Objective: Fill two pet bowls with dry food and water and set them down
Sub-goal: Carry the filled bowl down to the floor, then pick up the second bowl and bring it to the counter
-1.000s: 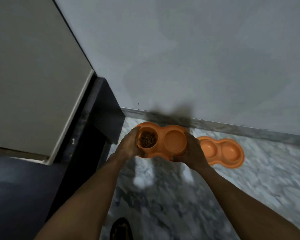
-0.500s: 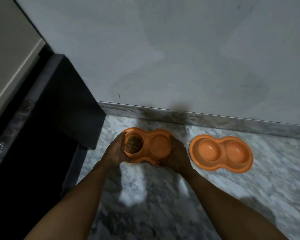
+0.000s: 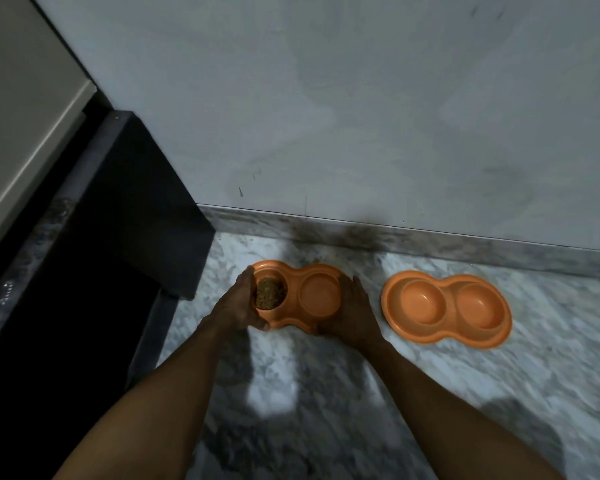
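An orange double pet bowl (image 3: 293, 296) is low over the marble floor near the wall. Its left cup holds brown dry food (image 3: 271, 293); I cannot tell whether its right cup holds water. My left hand (image 3: 238, 306) grips the bowl's left end and my right hand (image 3: 352, 311) grips its right end. Whether the bowl touches the floor is unclear. A second orange double bowl (image 3: 445, 311) lies flat on the floor just to the right, both cups looking empty.
The grey wall (image 3: 361, 116) and its marble skirting (image 3: 430, 242) run right behind the bowls. A black plinth (image 3: 146, 209) under a pale cabinet stands at the left. Marble floor (image 3: 326, 393) spreads toward me.
Both hands have carried the food-filled bowl downward toward the floor, beside the second bowl. The view has tipped down and come closer.
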